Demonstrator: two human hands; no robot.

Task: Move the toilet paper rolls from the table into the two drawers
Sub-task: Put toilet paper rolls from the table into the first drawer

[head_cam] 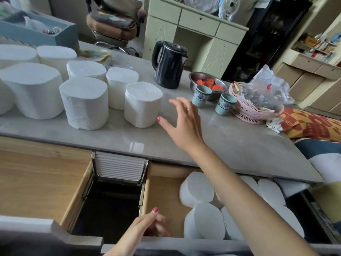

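On the grey table (230, 145), seven white toilet paper rolls stand upright in a cluster toward the left side. The nearest roll (143, 104) stands at the right edge of that cluster, just left of the right hand (181, 122). That hand is above the tabletop with fingers spread and straight, holding nothing; its thumb tip is very near the roll's lower right side, though contact cannot be confirmed. A ring shows on one finger.

Below the table edge, two wooden drawers are pulled out. The left drawer (36, 182) shows only its bare wooden bottom. The right drawer (162, 196) holds several rolls, packed toward its right side, partly hidden by the right forearm; one front roll in the drawer (204, 220) stands on end. The left hand (147, 226) is low at the front left corner of the right drawer, fingers loosely curled inside it, gripping nothing that can be seen, well apart from the rolls on the table.

Farther back on the table stand a black electric kettle (169, 65), a metal bowl of red pieces (208, 84), two blue-patterned cups (201, 95) and a pink basket (247, 111) with a clear plastic bag.
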